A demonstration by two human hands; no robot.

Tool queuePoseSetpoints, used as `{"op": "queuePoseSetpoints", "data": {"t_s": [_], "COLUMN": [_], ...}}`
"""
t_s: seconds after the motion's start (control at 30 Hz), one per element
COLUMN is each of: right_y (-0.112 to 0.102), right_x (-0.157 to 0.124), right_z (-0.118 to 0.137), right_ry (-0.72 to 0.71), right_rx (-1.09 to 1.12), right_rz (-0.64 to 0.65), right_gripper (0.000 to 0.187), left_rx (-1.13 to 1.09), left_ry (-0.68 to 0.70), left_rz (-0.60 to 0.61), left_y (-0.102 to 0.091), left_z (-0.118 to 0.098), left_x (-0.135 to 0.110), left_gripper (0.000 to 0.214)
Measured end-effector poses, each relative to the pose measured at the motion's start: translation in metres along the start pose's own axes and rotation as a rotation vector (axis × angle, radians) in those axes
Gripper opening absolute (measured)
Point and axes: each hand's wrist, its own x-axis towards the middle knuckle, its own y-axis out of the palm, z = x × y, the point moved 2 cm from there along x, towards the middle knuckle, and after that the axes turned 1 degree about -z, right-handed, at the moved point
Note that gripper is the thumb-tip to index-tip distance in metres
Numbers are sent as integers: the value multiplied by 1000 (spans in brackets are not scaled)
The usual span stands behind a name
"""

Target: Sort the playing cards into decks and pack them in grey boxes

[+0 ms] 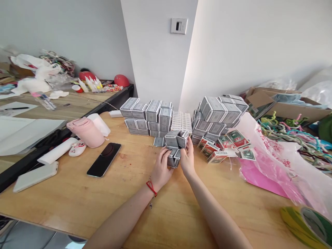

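Left hand (pixel 161 169), right hand (pixel 187 158), fingers clamped around grey card boxes (pixel 171 139), more stacks (pixel 146 116) just beyond on wooden tabletop (pixel 64 193)

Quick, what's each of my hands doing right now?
Left hand: closed, holding small grey patterned cardboard boxes.
Right hand: closed, holding the same small grey patterned cardboard boxes.

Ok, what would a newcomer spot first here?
The two blocks of stacked small grey patterned boxes catch the eye first, piled on the wooden table in front of a white wall corner. Just before them, the left hand and right hand grip a small cluster of the same boxes. Further right, a pink-printed plastic bag and a tangle of multicoloured cord stand out.
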Motion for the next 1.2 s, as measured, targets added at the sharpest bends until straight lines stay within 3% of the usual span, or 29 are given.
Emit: {"op": "queuePoseSetpoints", "data": {"t_s": [0.5,1.2], "right_y": [2,2], "right_x": [-2,-3], "right_z": [1,1], "right_ry": [23,43], "right_rx": [26,31], "right_rz": [-9,-11], "right_gripper": [63,58], "left_rx": [81,58], "left_ry": [-7,-18], "left_rz": [-47,-4], "left_y": [0,5], "left_z": [-5,-3], "left_x": [0,-2], "left_gripper": [54,56]}}
